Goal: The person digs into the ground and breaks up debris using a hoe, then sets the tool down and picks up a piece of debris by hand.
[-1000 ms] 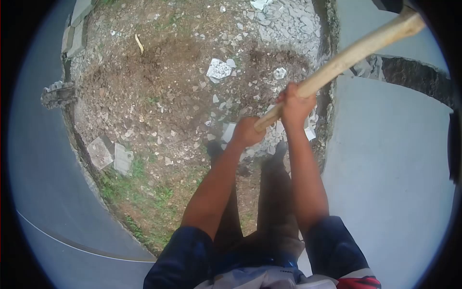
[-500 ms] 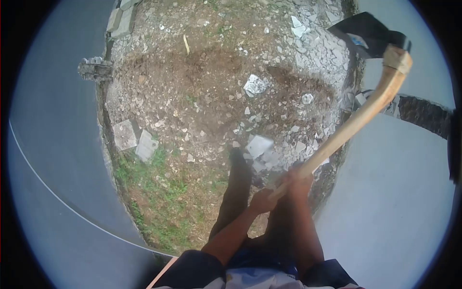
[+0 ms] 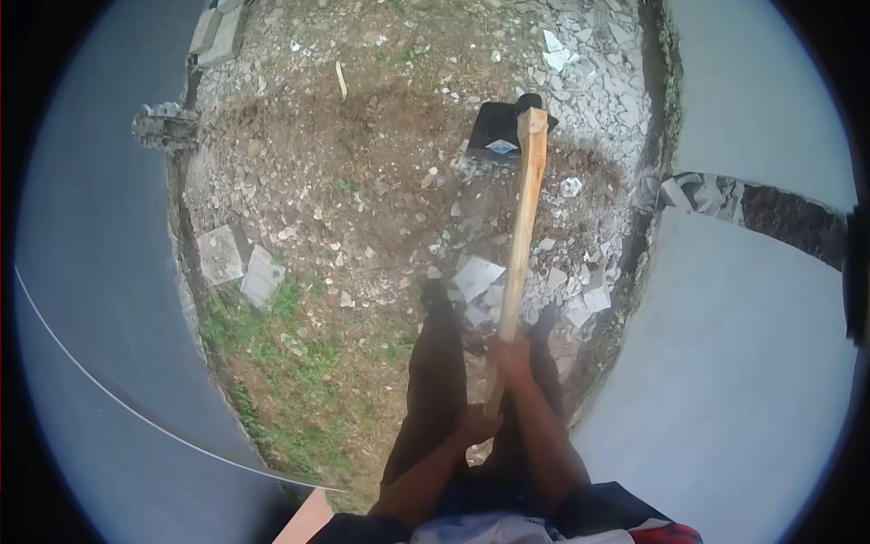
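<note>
A hoe [image 3: 521, 245] with a pale wooden handle stretches forward from my body. Its black blade [image 3: 494, 127], marked with a small label, overlaps the rubble strip ahead, where part of a white chunk shows at its lower edge. My left hand [image 3: 478, 423] is wrapped round the lower end of the handle. Higher up, my right hand [image 3: 510, 358] grips the same handle. Broken white slabs [image 3: 478, 277] lie on the ground just left of the handle, in front of my feet.
Grey walls flank the strip, the left wall [image 3: 100, 272] and the right wall [image 3: 725, 344]. A broken masonry stub [image 3: 166, 126] juts from the left one. Two flat slabs [image 3: 263, 276] lie by grass [image 3: 290, 381]. White rubble [image 3: 598, 91] covers the far right.
The hoe has swung from the upper right, over the right wall, leftward to above the middle of the strip. Both hands moved left and down with the handle, keeping their grip.
</note>
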The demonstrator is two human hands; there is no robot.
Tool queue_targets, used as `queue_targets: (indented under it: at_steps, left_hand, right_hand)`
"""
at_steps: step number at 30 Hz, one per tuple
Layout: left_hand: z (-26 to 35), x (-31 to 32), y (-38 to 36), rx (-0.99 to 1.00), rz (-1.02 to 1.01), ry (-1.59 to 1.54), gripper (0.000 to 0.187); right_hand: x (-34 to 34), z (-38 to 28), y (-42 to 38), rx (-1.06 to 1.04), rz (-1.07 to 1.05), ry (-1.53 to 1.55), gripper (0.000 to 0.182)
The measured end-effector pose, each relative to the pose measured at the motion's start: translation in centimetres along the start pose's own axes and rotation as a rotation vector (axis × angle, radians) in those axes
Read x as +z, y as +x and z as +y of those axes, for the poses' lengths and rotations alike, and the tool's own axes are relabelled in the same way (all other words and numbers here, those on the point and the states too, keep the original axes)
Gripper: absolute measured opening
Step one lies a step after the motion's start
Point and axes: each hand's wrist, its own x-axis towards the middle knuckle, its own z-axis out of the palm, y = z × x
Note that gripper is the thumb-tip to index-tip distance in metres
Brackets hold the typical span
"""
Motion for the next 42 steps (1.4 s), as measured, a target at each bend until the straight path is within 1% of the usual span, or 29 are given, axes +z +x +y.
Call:
queue_targets:
  at_steps: [1, 3, 5, 6, 8, 9, 11, 12, 14, 15, 16, 17, 19, 20, 21, 22, 24, 27, 29, 30, 31, 33, 34, 35, 38, 39, 40, 41, 42]
  left_hand:
    - [1.8, -0.5, -0.7, -0.024, -0.070, -0.080, 0.043]
    - [5.5, -3.0, 2.7, -0.057, -0.198, -0.241, 0.037]
    - [6.7, -4.5, 7.9, 0.099, -0.143, -0.121, 0.028]
    - [10.0, -8.3, 10.0, 0.195, -0.026, -0.152, 0.025]
    - [10.3, -11.1, 17.9, 0.385, 0.032, -0.116, 0.025]
    - [10.8, -13.1, 21.6, 0.433, 0.071, -0.083, 0.024]
    - [10.6, -16.6, 25.0, 0.334, 0.109, -0.155, 0.025]
    - [8.7, -15.7, 24.5, 0.168, 0.046, -0.189, 0.026]
    - [4.7, -12.4, 19.3, -0.170, -0.068, -0.250, 0.027]
    - [4.9, -9.6, 14.2, -0.222, 0.038, -0.258, 0.031]
    - [2.9, -7.9, 12.2, -0.213, 0.101, -0.125, 0.034]
    - [4.2, -7.8, 8.3, -0.142, 0.119, -0.160, 0.036]
    - [7.4, -8.0, 0.7, -0.320, -0.180, -0.211, 0.040]
    - [5.8, -3.5, -1.5, -0.264, -0.042, -0.162, 0.042]
    - [6.7, -2.4, -3.6, -0.238, -0.035, -0.231, 0.043]
    - [9.4, -3.9, -6.3, -0.237, -0.071, -0.300, 0.045]
    - [11.8, -3.1, -9.1, -0.106, 0.103, -0.385, 0.043]
    - [14.0, -2.6, -11.7, -0.025, 0.363, -0.499, 0.041]
    - [16.4, -0.3, -11.4, 0.090, 0.497, -0.551, 0.042]
    - [16.6, 0.3, -11.8, 0.148, 0.582, -0.564, 0.043]
    - [16.3, 1.1, -13.1, 0.166, 0.681, -0.636, 0.044]
    - [16.8, 3.4, -15.8, 0.231, 0.848, -0.777, 0.046]
    - [15.0, 5.0, -16.5, 0.210, 0.882, -0.763, 0.049]
    - [12.8, 7.0, -17.5, 0.142, 0.961, -0.688, 0.049]
    - [7.8, 13.1, -22.2, -0.370, 1.115, -0.708, 0.046]
    - [6.7, 13.9, -25.4, -0.522, 1.015, -0.736, 0.043]
    - [1.5, 18.8, -22.2, -0.578, 1.084, -0.693, 0.037]
    - [0.3, 21.1, -26.3, -0.604, 1.021, -0.749, 0.046]
    - [-0.6, 23.3, -26.8, -0.704, 1.072, -0.895, 0.047]
  right_hand:
    - [-1.1, -0.7, -1.2, -0.024, 0.015, -0.016, 0.010]
    - [-2.1, -3.6, -2.0, -0.141, 0.026, -0.024, 0.011]
    - [-1.2, -8.1, -1.6, -0.299, 0.079, 0.007, 0.010]
    - [-0.1, -10.4, -0.3, -0.388, 0.130, 0.035, 0.011]
    - [1.9, -13.8, 4.2, -0.582, 0.153, 0.125, 0.014]
    - [3.4, -15.6, 6.3, -0.603, 0.157, 0.162, 0.014]
    - [6.9, -16.5, 10.9, -0.564, 0.167, 0.180, 0.011]
    - [8.1, -15.5, 12.4, -0.497, 0.164, 0.153, 0.008]
    - [8.1, -7.6, 16.0, -0.140, 0.023, -0.028, 0.011]
    - [7.3, -5.8, 14.4, 0.003, 0.049, -0.073, 0.013]
    - [6.9, -5.0, 11.4, 0.116, 0.056, -0.104, 0.015]
    - [6.0, -6.0, 7.4, 0.059, 0.096, -0.075, 0.011]
    - [-0.1, -1.7, 4.1, 0.219, -0.090, 0.013, 0.013]
    - [-1.6, -1.5, 1.3, 0.179, -0.108, -0.072, 0.012]
    - [-4.0, 0.1, 1.7, 0.243, -0.192, -0.036, 0.013]
    - [-5.9, 0.7, 1.7, 0.293, -0.280, -0.037, 0.012]
    - [-7.9, 0.4, 1.9, 0.394, -0.323, -0.143, 0.009]
    - [-7.4, -1.3, 1.5, 0.304, -0.431, -0.328, 0.016]
    - [-10.5, -1.8, 7.9, 0.390, -0.513, -0.359, 0.016]
    - [-10.3, -3.8, 6.0, 0.316, -0.462, -0.420, 0.013]
    - [-11.0, -5.0, 6.6, 0.166, -0.545, -0.506, 0.012]
    - [-10.9, -7.4, 6.3, 0.140, -0.588, -0.593, 0.011]
    - [-11.1, -8.4, 6.4, 0.146, -0.595, -0.614, 0.011]
    - [-11.0, -9.2, 5.9, 0.149, -0.607, -0.634, 0.012]
    - [-11.0, -11.3, 5.3, 0.171, -0.643, -0.675, 0.014]
    - [-11.1, -12.1, 5.3, 0.179, -0.657, -0.685, 0.015]
    - [-11.2, -13.1, 5.4, 0.187, -0.671, -0.691, 0.016]
    - [-11.3, -14.1, 5.4, 0.198, -0.695, -0.686, 0.017]
    - [-11.4, -14.7, 5.6, 0.225, -0.713, -0.671, 0.019]
